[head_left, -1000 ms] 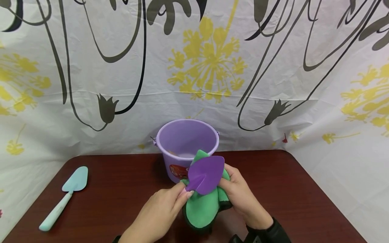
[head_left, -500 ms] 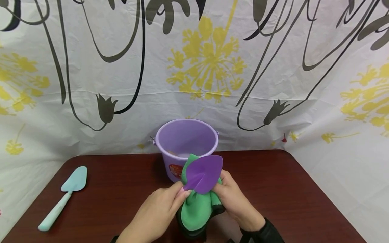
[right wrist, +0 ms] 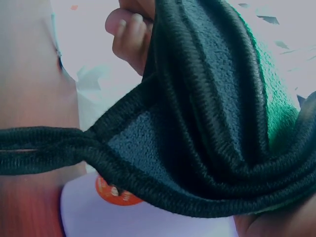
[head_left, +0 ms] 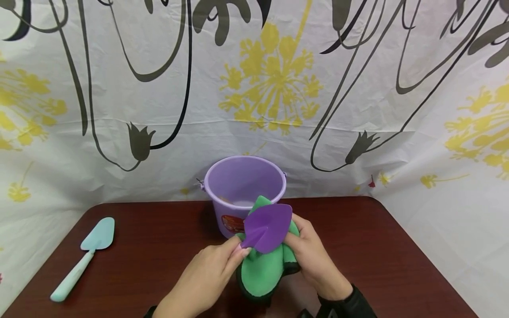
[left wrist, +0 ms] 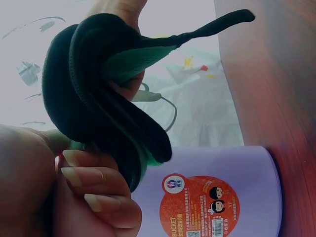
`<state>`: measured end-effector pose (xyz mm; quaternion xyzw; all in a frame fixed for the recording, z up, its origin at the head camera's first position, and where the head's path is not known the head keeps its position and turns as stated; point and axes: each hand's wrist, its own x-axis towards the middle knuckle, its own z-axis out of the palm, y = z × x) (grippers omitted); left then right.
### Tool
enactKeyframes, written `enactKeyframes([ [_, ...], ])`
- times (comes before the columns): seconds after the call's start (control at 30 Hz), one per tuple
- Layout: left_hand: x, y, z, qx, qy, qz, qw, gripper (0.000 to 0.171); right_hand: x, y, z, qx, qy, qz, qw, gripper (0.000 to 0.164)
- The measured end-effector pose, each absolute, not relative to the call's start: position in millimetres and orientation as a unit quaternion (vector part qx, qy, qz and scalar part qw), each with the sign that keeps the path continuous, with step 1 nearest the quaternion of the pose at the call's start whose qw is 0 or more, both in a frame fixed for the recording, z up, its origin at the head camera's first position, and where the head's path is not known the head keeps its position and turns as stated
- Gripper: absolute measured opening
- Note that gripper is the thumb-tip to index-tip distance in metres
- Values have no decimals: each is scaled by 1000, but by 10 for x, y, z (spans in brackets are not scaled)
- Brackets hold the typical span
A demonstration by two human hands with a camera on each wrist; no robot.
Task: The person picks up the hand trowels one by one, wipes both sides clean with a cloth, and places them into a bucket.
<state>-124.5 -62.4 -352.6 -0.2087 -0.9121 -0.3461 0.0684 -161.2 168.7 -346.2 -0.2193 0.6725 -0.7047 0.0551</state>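
Observation:
In the head view my left hand (head_left: pixel 203 276) grips the pink handle of a small trowel with a purple blade (head_left: pixel 267 227). Its curled fingers (left wrist: pixel 98 185) show around the handle in the left wrist view. My right hand (head_left: pixel 316 256) pinches a green cloth (head_left: pixel 264 274) with dark edging, bunched behind and below the blade. A dark hanging loop (right wrist: pixel 44 148) trails from the cloth in the right wrist view. Much of the cloth's upper part is hidden by the blade.
A purple bucket (head_left: pixel 216 203) with a red label stands upright behind the hands, near the table's back edge. On the left of the dark red table (head_left: pixel 159 247) lies a light-blue trowel (head_left: pixel 89 251). A patterned sheet (head_left: pixel 254 88) hangs behind.
The right hand and cloth shifted left and slightly down, then returned right and up, wiping across behind the blade. The left hand and purple trowel stayed nearly still.

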Motion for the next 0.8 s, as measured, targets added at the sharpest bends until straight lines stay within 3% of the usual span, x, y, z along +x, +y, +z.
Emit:
enactKeyframes([
  [0.17,-1253,-628,-3536,-196,-915,-347,67,35,-1601,1768,-3381,-233,672,-703,21,41],
  [0.37,-1265,-634,-3553,-182,-920,-339,77,37,-1581,1823,-3306,-224,699,-678,-42,40],
  [0.57,-1274,-645,-3557,-176,-922,-335,78,37,-1541,1802,-3300,-218,757,-590,-178,40],
  [0.8,-1261,-656,-3540,-159,-929,-329,61,39,-1548,1753,-3313,-286,790,-410,-356,51],
])
